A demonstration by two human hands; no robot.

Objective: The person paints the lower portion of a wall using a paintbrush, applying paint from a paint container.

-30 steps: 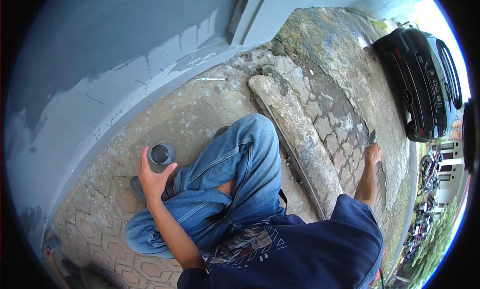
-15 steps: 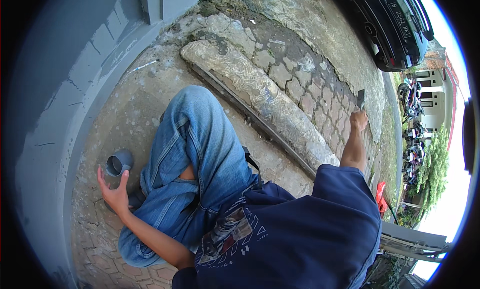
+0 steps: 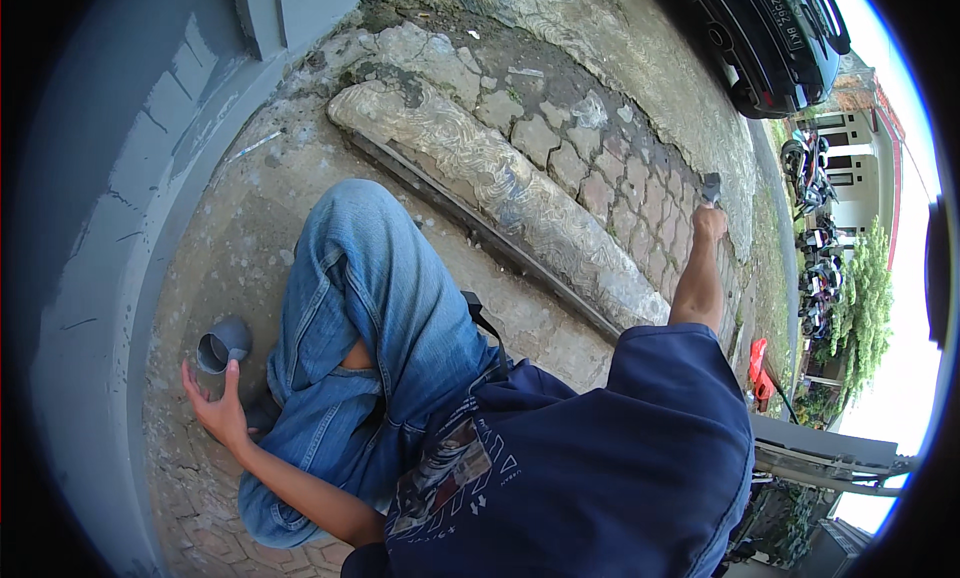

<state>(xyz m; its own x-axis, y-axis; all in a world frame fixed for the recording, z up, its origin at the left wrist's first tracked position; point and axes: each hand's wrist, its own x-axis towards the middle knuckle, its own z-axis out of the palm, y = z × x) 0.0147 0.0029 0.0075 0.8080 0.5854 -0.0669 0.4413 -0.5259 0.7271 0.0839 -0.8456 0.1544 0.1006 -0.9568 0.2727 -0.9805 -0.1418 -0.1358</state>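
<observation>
My left hand (image 3: 218,416) is open, its thumb and fingers spread in a curve beside a grey round cup (image 3: 230,342) near the wall. The thumb tip overlaps the cup's rim, and ground shows between palm and cup. Whether the fingers bear on the cup is hard to tell. The cup's mouth faces up and toward me. Out to the right, my right hand (image 3: 709,221) is closed round the handle of a putty knife (image 3: 711,188) with a short, broad blade pointing away from me. My arm is stretched out over the paving.
A partly painted grey wall (image 3: 105,268) rises on the left. A long patterned concrete slab (image 3: 500,188) lies ahead, with a gap along its near edge. Beyond are stone paving (image 3: 610,178) and a black car (image 3: 765,38). Motorbikes (image 3: 815,268) stand right; something red (image 3: 760,368) lies nearer.
The putty knife has turned in my right hand's grip, and its blade shows shorter and lighter. The whole view has shifted slightly. My left hand keeps nearly the same place beside the cup.
</observation>
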